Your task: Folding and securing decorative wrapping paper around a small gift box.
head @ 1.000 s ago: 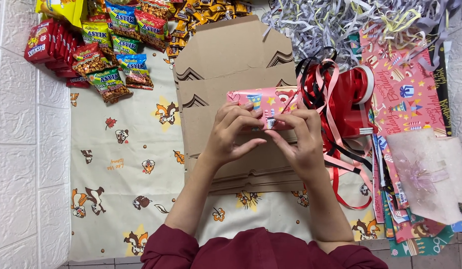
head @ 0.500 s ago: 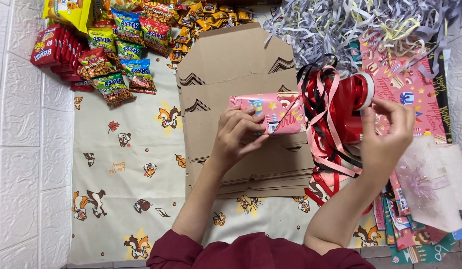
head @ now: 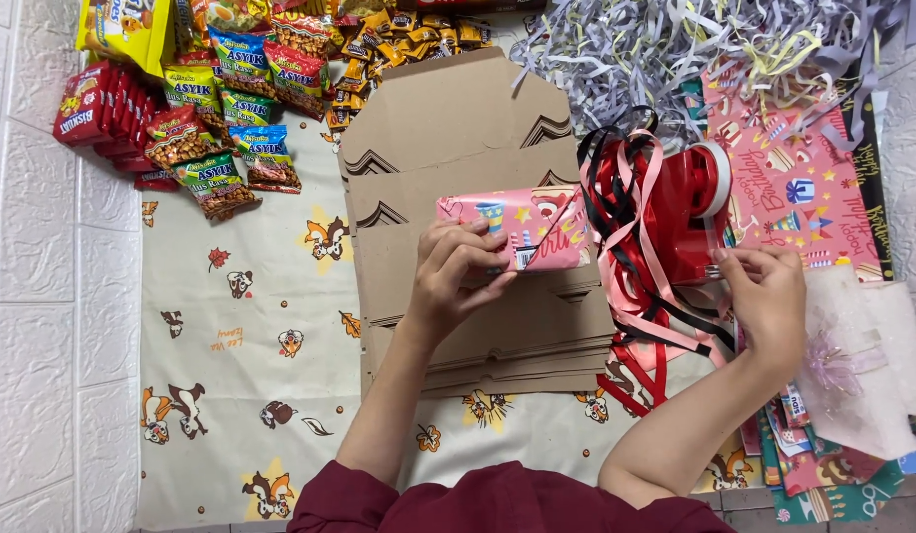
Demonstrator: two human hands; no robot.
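Cloth [head: 251, 326] with squirrel print covers the floor. Flat cardboard stack [head: 458, 197] on it, centre. Shredded paper [head: 675, 49] top right, snack packs [head: 221, 128] top left. Pink gift wrap sheet [head: 803, 178] at right. Red tape dispenser [head: 690, 212] sits in a ribbon tangle [head: 626, 257]. Wrapped box [head: 517, 232] lies on the cardboard, left hand [head: 453, 271] clamped on its near edge. Right hand [head: 769, 296] at the dispenser, fingertips pinched together at its front.

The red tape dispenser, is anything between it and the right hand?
Nothing visible: the right hand already has its fingertips at the red tape dispenser; the tangle of red, pink and black ribbons lies on its far side.
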